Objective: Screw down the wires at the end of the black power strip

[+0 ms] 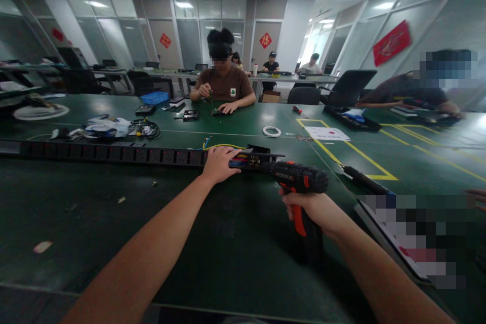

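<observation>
A long black power strip (125,154) with a row of sockets lies across the green table (212,243). My left hand (221,164) grips its right part, fingers over the top edge and thumb on the near side. Beside that hand the strip is open, showing coloured wires (239,162) and a small terminal part (255,161). My right hand (304,205) is wrapped round the handle of a black and orange cordless drill (299,177). The drill points left, its front end at the opening; the tip is too small to make out.
Beyond the strip lie a white ring (272,131), paper (329,133), a screwdriver (298,110), bundled cables (146,129) and a blue basket (154,97). A black tool (364,179) lies right of the drill. A person (224,81) works opposite, another at right.
</observation>
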`<state>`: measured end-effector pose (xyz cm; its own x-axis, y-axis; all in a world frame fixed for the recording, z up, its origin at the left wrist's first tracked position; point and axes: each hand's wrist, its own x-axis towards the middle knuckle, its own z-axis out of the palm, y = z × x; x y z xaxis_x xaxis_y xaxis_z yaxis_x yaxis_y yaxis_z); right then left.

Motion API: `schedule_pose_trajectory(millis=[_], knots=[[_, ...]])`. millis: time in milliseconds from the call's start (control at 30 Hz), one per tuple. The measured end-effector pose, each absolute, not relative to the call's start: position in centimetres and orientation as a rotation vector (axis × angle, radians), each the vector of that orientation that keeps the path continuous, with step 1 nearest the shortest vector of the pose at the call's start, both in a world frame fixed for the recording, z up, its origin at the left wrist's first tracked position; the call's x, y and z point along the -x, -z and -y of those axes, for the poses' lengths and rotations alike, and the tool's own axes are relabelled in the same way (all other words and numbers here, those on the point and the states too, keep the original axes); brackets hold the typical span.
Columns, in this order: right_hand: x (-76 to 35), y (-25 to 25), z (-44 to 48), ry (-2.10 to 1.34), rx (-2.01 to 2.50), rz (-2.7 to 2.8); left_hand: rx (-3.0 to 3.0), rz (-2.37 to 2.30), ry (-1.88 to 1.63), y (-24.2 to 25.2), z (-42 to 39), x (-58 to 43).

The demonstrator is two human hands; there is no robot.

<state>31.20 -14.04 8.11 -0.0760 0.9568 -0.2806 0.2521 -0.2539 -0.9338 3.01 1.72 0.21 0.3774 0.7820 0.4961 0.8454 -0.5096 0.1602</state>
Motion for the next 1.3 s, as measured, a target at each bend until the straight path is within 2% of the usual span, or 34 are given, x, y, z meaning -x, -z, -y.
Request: schedule_pose_trajectory(millis=[1300], knots=[[-31.23, -8.15, 14.12, -1.377, 1.514, 1.366, 2.519, 1.504, 0.799, -0.26, -1.73, -2.99]])
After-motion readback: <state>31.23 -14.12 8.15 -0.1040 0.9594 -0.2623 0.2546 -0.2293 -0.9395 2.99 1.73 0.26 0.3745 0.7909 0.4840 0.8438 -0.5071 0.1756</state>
